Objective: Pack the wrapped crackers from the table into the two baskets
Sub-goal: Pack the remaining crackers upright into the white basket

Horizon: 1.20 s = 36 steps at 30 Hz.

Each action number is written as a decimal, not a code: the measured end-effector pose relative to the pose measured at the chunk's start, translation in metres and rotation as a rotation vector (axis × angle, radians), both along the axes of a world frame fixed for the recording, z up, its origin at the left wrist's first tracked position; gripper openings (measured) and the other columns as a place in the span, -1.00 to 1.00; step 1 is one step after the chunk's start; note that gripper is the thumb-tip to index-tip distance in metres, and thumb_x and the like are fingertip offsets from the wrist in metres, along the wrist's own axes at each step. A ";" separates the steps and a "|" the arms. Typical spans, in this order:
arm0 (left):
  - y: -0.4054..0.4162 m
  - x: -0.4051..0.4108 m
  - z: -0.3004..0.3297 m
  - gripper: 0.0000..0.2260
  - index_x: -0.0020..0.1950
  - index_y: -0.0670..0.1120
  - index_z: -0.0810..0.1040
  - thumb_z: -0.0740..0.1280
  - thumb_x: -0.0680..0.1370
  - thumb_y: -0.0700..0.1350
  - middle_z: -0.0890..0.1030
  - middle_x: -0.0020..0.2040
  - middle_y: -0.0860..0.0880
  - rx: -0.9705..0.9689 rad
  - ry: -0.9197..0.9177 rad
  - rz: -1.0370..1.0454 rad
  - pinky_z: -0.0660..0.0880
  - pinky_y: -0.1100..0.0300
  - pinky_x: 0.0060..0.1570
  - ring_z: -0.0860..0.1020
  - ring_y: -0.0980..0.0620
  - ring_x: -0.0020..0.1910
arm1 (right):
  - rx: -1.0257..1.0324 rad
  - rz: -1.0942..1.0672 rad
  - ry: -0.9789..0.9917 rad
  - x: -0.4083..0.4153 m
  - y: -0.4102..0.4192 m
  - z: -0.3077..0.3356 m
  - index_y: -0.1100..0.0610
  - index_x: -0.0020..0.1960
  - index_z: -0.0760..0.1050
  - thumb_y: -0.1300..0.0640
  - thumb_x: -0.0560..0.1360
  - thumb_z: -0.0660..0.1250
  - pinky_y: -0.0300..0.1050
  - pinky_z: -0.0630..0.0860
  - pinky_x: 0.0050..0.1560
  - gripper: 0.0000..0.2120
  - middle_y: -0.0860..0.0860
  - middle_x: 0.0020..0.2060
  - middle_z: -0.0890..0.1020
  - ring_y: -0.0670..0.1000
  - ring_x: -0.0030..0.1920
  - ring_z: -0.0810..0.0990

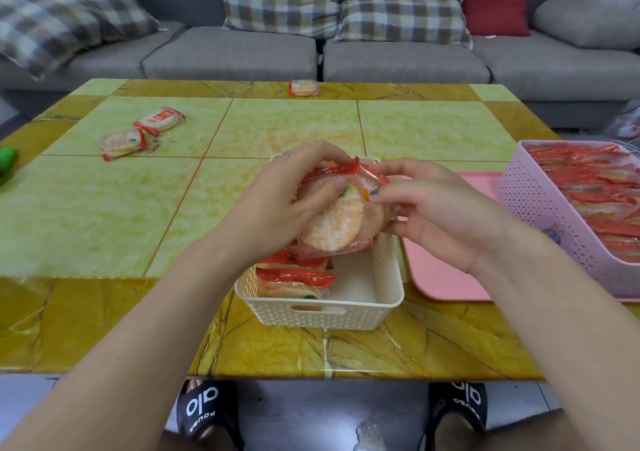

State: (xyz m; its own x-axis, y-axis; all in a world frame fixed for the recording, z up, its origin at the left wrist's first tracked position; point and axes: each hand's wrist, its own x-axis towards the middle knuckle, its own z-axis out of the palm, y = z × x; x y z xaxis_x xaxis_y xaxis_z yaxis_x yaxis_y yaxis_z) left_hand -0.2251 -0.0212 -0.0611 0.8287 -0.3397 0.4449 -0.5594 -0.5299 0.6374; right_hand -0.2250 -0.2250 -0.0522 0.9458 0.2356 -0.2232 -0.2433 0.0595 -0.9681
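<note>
Bench [104, 215]: green-and-yellow tiled top, under both hands.

Pink tray [440, 274]: flat on the bench, under and right of the right hand.

Pink basket [530, 198]: on the tray, right of the right hand, filled with red-wrapped packs.

Cream basket [388, 298]: directly below the hands, partly filled; packs stand on edge along its left side.

Left hand [277, 205]: fingers curled over the top of the held packs [341, 222].

Right hand [440, 215]: pinching the same packs at their right edge.

Held packs: round faces toward the camera, red crimped ends up, long axis near upright, above the cream basket.

Loose packs [142, 132]: two, far left of the hands, long axes slanting up to the right.

Single pack [304, 88]: far edge, beyond the hands.
</note>
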 end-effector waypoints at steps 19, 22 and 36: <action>-0.011 -0.008 -0.002 -0.49 0.44 -0.09 0.34 0.42 0.53 -0.22 0.42 0.22 -0.04 0.016 -0.012 -0.057 0.43 0.26 0.16 0.45 0.09 0.21 | -0.089 0.078 -0.084 0.000 -0.005 0.005 0.03 0.04 0.70 -0.04 0.69 0.13 -0.02 0.62 0.03 -0.63 -0.01 -0.11 0.72 0.01 -0.08 0.65; -0.013 -0.007 -0.004 -0.46 0.45 -0.08 0.35 0.47 0.52 -0.15 0.39 0.27 -0.02 0.008 -0.061 -0.026 0.38 0.38 0.19 0.41 0.19 0.25 | -0.129 0.128 -0.151 -0.001 -0.007 0.006 0.04 0.19 0.66 -0.03 0.64 0.25 -0.04 0.59 0.12 -0.72 -0.01 0.03 0.73 -0.06 0.04 0.68; 0.001 0.000 -0.006 -0.37 0.35 0.00 0.42 0.60 0.35 -0.01 0.56 0.08 0.20 0.149 0.090 -0.061 0.48 0.35 -0.05 0.55 0.25 0.05 | -0.458 0.068 -0.530 -0.006 -0.012 0.000 0.02 0.22 0.58 0.25 0.50 0.46 -0.01 0.64 0.09 -0.68 -0.07 0.02 0.69 -0.09 0.04 0.67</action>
